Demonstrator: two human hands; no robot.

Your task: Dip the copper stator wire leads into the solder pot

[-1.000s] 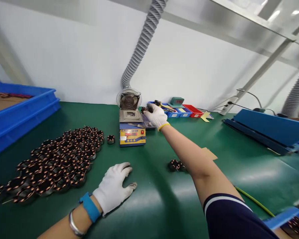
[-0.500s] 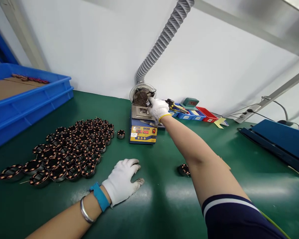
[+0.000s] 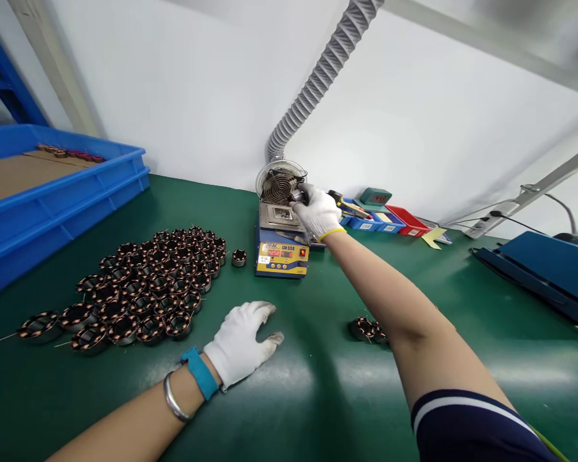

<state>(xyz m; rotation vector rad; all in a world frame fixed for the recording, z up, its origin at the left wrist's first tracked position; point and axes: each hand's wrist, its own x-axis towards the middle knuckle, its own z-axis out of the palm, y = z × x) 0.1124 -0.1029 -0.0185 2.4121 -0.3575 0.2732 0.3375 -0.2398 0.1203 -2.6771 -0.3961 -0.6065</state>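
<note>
My right hand, in a white glove with a yellow cuff, is raised over a blue and yellow solder pot. Its fingers are closed on a small round metallic part that looks like a motor stator, mostly hidden by the glove. The stator is tilted above the pot's square opening, in front of a round fan grille. My left hand, gloved in white with a blue wrist strap, rests on the green table with thumb and fingers apart, holding nothing. A single stator stands left of the pot.
Many copper-wound stators cover the left of the table. Further stators lie beside my right forearm. A blue crate stands at far left, small bins behind my right hand, a grey hose above the pot.
The view has shifted slightly, so the scene sits further right. My right hand has turned and lifted a little with the stator, showing more of it. My left hand stays on the table.
</note>
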